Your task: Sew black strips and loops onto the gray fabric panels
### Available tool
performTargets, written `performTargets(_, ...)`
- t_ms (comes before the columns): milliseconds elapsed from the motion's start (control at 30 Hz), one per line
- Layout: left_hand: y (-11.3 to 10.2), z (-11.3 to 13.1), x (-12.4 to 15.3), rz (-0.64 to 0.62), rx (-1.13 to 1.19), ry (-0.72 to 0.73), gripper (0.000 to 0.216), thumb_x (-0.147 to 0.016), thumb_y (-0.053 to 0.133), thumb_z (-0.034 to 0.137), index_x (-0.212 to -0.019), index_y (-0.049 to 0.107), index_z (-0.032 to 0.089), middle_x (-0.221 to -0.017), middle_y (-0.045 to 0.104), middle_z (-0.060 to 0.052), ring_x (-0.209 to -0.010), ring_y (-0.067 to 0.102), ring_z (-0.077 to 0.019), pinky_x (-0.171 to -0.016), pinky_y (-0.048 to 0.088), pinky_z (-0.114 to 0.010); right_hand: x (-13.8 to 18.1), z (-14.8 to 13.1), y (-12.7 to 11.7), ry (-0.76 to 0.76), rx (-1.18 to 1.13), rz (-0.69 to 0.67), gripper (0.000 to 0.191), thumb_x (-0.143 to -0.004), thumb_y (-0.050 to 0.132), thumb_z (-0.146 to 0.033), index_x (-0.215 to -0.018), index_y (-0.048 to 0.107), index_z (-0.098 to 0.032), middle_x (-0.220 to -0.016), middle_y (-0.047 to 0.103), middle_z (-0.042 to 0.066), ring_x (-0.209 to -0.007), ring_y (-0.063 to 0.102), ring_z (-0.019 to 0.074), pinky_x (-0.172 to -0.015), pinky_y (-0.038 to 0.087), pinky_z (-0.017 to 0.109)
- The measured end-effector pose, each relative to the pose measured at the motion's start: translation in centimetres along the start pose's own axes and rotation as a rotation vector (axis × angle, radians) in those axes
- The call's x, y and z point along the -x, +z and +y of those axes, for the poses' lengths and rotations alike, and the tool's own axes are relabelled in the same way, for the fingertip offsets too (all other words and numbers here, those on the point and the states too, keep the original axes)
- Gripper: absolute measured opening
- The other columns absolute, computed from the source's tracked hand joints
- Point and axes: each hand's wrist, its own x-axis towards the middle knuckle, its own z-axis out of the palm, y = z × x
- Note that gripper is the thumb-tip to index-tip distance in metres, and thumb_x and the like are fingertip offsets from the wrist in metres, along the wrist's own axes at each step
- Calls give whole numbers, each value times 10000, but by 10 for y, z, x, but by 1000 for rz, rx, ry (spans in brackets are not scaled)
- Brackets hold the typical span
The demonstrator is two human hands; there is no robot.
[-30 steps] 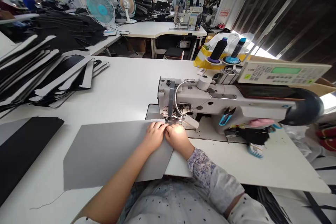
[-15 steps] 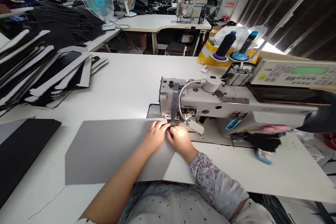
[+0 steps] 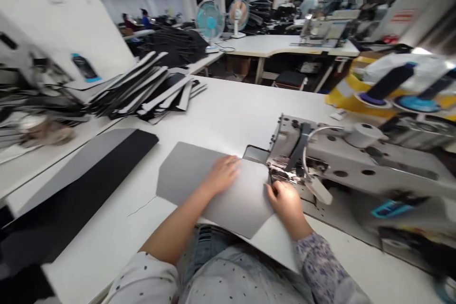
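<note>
A flat grey panel (image 3: 192,175) lies on the white table (image 3: 235,109), its right edge at the needle of the sewing machine (image 3: 356,161). My left hand (image 3: 223,174) rests flat on the panel with the fingers stretched out, a little left of the needle. My right hand (image 3: 285,199) sits at the panel's right edge just below the presser foot, fingers curled and pinching the edge. The picture is smeared by head motion.
A long black strip (image 3: 89,175) lies to the left. Stacks of black and white panels (image 3: 149,90) are piled at the back left. Thread cones (image 3: 388,83) and a yellow bag stand behind the machine. Fans and other workers' tables are further back.
The view has swung left. My left hand has slid away from the needle to lie flat on the panel. The right hand stays by the presser foot.
</note>
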Motion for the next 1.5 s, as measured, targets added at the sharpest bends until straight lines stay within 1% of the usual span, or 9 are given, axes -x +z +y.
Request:
performTargets(200, -112, -169, 123, 261, -458, -987, 587, -930, 387, 448, -1385, 427, 80, -1461, 381, -246, -1368, 307, -398, -1049, 303, -582, 5, 3, 3, -37, -24, 0, 373, -916, 451, -408, -591, 425, -228, -553, 512, 33, -548, 473, 174, -565, 313, 306)
performTargets(367, -131, -203, 183, -75, -374, -981, 564, -949, 275, 374, -1349, 466, 25, -1421, 453, -224, -1300, 441, -312, -1022, 396, -416, 7, 3, 3, -36, -28, -7, 375, -912, 451, -434, -597, 402, -237, -553, 511, 33, -539, 482, 182, -548, 315, 309)
performTargets(533, -143, -185, 183, -52, -428, -942, 538, -937, 289, 345, -1328, 498, 41, -1296, 570, -225, -1156, 569, -328, -929, 468, -423, 6, 2, 1, -51, -24, 10, 387, -919, 431, -437, -590, 414, -233, -542, 502, 33, -532, 476, 175, -546, 320, 304)
performTargets(667, -158, -160, 178, 272, -453, -1003, 497, -943, 256, 262, -1368, 484, 141, -1206, 641, -172, -1042, 636, -312, -858, 509, -435, 4, 1, 2, -44, -13, 17, 391, -925, 422, -417, -586, 445, -224, -549, 511, 33, -544, 478, 169, -566, 327, 302)
performTargets(767, -136, -119, 157, 363, -445, -641, 499, -934, 267, 199, -1385, 480, 185, -1368, 548, -111, -1240, 526, -271, -1006, 447, -412, 1, 0, 1, -8, -21, -8, 366, -916, 443, -388, -593, 470, -217, -566, 527, 33, -572, 493, 168, -589, 334, 295)
performTargets(900, -66, -48, 118, 111, -262, -35, 504, -913, 299, 129, -1331, 552, 252, -1365, 558, -62, -1299, 474, -248, -1064, 401, -415, -6, 0, -4, 62, -80, -52, 298, -895, 478, -319, -618, 492, -207, -601, 560, 23, -608, 520, 156, -605, 345, 269)
performTargets(1033, -12, 2, 85, -32, -146, 266, 560, -898, 321, 70, -1358, 507, 330, -1382, 543, -24, -1303, 471, -228, -1053, 416, -415, -15, 1, -11, 94, -49, -77, 280, -893, 491, -273, -620, 500, -206, -607, 571, 15, -627, 538, 153, -610, 348, 259)
performTargets(1300, 21, 79, 17, -83, -118, 139, 563, -867, 356, 65, -1387, 479, 245, -1441, 477, -71, -1312, 439, -307, -1039, 407, -502, -26, -4, -20, -18, 189, -259, 231, -920, 471, -229, -742, 610, -181, -716, 645, 79, -696, 585, 189, -684, 392, 287)
performTargets(1500, 21, 87, 1, -173, -29, 130, 580, -836, 515, 204, -1411, 439, 219, -1487, 411, -95, -1361, 363, -329, -1080, 338, -532, -32, -7, -24, 10, 182, -295, 243, -923, 495, -271, -753, 642, -180, -741, 665, 80, -702, 600, 186, -685, 411, 288)
